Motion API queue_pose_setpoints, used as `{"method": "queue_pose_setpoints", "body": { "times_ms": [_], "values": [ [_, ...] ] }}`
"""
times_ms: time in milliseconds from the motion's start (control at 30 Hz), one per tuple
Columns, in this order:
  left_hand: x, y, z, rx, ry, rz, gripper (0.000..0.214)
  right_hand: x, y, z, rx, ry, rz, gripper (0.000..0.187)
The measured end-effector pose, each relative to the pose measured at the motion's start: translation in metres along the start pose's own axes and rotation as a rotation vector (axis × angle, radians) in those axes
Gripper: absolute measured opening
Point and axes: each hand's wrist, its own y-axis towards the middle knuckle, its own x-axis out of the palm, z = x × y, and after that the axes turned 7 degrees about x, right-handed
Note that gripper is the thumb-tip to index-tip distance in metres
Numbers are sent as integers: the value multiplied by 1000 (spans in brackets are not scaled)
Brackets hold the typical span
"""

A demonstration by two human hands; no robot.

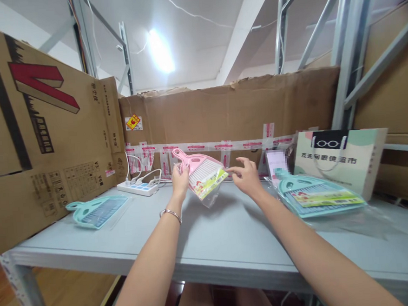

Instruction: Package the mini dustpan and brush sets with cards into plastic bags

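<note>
My left hand [180,179] grips a pink dustpan and brush set [205,168] near its handle, holding it tilted above the table. The set sits in a clear plastic bag with a yellow-green printed label [211,184] across its lower part. To the right of it, my right hand [245,175] has its fingers apart, the index fingertip close to the label's edge; whether it touches cannot be made out. Bagged teal dustpan sets [324,195] lie on the right, beyond my right forearm. Another teal dustpan set [101,210] rests on the table at the left.
A white power strip [138,187] with plugged cables stands at the back left of the grey table [217,240]. A paper shopping bag [340,159] is upright at the back right, beside a phone-like pale item [277,163]. Large cardboard [232,109] walls the back and left.
</note>
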Motion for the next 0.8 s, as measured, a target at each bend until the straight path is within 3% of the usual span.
{"method": "queue_pose_setpoints", "body": {
  "times_ms": [67,100,200,267,333,400,533,667,733,800],
  "values": [
    [4,-3,-2,4,-5,11,16,3,-3,-10,40,83,63,18],
    [6,-5,-3,-6,-10,27,15,7,-5,-14,99,136,24,17],
    [8,-8,-4,-46,-39,72,15,25,-15,-18,364,263,-235,18],
    [9,-9,-5,-74,-47,76,17,37,-21,-13,501,300,-317,32],
    [10,-10,-6,-104,-51,63,17,45,-24,-7,581,352,-326,38],
    [12,-12,-6,-132,-66,45,16,48,-24,-2,621,460,-343,33],
    [16,-18,2,-140,-118,-21,15,44,-20,-1,714,755,-370,21],
    [16,-19,9,-202,-167,-97,20,40,-16,-7,845,974,-319,21],
    [11,-12,6,-197,-193,-81,23,39,-14,-7,867,999,-297,23],
    [1,-2,-3,-169,-184,8,24,38,-12,-5,865,965,-246,22]
  ]
}}
